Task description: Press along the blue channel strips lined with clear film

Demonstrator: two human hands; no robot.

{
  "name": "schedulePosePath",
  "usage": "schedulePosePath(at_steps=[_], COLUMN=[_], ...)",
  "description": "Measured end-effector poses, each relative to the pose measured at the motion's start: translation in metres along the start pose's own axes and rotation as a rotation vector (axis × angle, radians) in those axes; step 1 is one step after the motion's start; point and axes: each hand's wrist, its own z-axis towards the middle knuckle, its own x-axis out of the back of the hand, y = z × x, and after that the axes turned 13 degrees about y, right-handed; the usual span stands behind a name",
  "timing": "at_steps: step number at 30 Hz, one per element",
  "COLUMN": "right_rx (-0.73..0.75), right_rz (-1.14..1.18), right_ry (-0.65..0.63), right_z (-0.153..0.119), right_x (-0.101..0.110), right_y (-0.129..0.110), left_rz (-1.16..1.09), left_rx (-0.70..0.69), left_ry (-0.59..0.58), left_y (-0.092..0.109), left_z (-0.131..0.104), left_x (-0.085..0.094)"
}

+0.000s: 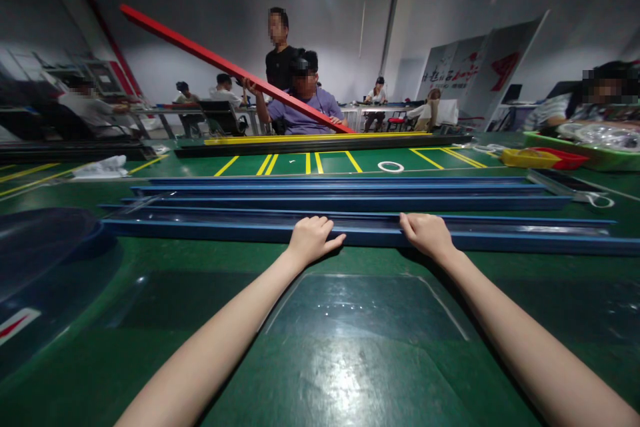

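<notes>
A long blue U-shaped channel [230, 232] lies across the green table, its open side up. My left hand [311, 240] is closed over its near wall, fingers reaching inside and thumb pointing right along the front. Further right, my right hand [427, 233] is closed on the same channel, knuckles up; its fingertips are hidden. Just behind lies another blue channel [360, 203], parallel and apart from both hands. Clear plastic sheet [365, 307] covers the tabletop between my forearms.
A dark blue round tub [45, 247] stands left. Black and yellow strips [320, 140] lie beyond yellow tape lines. A white ring [391, 167], a phone-like device [570, 183], and yellow [530, 158] and green trays [610, 157] are farther off. Opposite, a co-worker holds a red bar [220, 65].
</notes>
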Motion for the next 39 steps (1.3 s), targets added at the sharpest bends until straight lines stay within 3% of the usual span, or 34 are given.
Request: schedulePosePath(at_steps=[39], right_rx=[-0.003], right_rz=[-0.014], right_ry=[-0.011], right_z=[0.0004], right_x=[0.0001], right_y=[0.0003], left_rz=[-0.005], left_rx=[0.009], left_ry=[-0.015], left_y=[0.0008], left_z=[0.0014], left_x=[0.0022])
